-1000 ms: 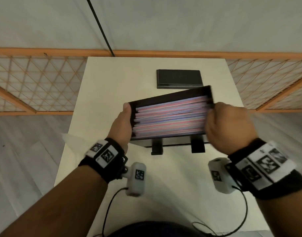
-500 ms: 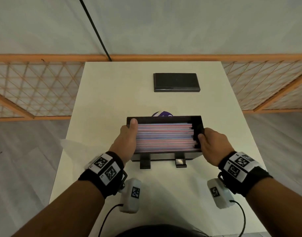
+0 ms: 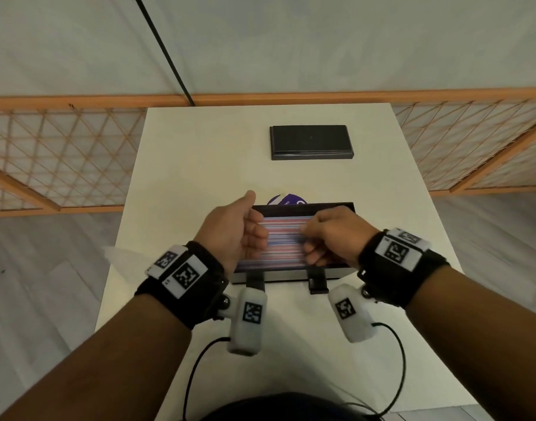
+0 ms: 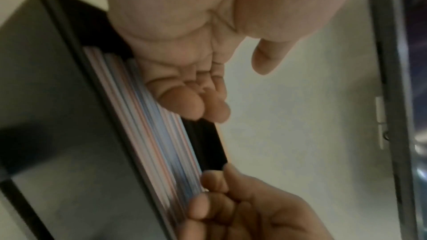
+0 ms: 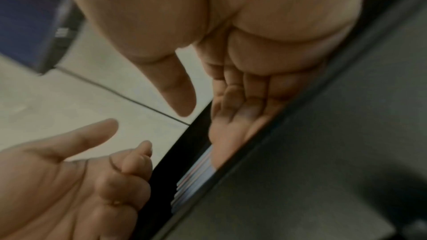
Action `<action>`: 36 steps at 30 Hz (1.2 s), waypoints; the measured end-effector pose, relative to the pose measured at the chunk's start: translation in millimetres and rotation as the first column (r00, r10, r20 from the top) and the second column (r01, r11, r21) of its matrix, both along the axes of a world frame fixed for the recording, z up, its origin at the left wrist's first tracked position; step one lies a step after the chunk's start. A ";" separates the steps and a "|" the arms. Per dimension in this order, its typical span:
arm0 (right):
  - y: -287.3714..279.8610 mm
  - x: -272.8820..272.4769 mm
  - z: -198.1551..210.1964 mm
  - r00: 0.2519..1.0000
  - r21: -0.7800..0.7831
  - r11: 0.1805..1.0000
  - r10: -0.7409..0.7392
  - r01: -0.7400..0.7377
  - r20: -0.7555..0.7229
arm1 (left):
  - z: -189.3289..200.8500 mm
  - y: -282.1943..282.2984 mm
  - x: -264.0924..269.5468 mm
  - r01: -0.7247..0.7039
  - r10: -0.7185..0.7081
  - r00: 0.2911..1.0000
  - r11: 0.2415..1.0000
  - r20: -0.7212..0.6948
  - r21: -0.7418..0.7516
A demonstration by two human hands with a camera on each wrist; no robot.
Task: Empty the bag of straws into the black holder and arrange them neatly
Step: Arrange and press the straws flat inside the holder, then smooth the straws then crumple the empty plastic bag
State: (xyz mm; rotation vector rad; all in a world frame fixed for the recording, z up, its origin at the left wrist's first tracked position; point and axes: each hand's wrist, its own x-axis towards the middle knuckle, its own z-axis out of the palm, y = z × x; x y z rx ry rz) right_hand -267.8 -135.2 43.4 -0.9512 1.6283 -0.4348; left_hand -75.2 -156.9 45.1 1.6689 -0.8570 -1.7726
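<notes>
The black holder [image 3: 291,276] stands on the white table [image 3: 200,177], filled with a flat layer of red, blue and white straws [image 3: 285,241]. My left hand [image 3: 254,220] is at the straws' left end, palm turned right, thumb up, bent fingers touching them. My right hand [image 3: 314,235] is over the right end, its fingers bent down onto the straws. The left wrist view shows my left fingertips [image 4: 196,109] against the straws [image 4: 157,143]. In the right wrist view my right fingers [image 5: 233,116] reach into the holder [image 5: 300,171]. Neither hand grips anything.
A flat black lid [image 3: 311,142] lies at the table's far end. A purple and white round thing [image 3: 286,199] peeks out behind the holder. Something thin and translucent [image 3: 117,253] lies at the table's left edge. An orange lattice railing [image 3: 63,153] runs behind.
The holder, held tilted above the table a second ago, now stands level on it. Both hands have let go of its ends and moved in onto the straws.
</notes>
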 end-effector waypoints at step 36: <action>-20.5 11.6 -18.0 0.861 0.221 0.920 -0.382 0.323 0.334 | -25.8 -10.6 -19.4 0.221 -0.266 0.949 0.943 0.170 0.248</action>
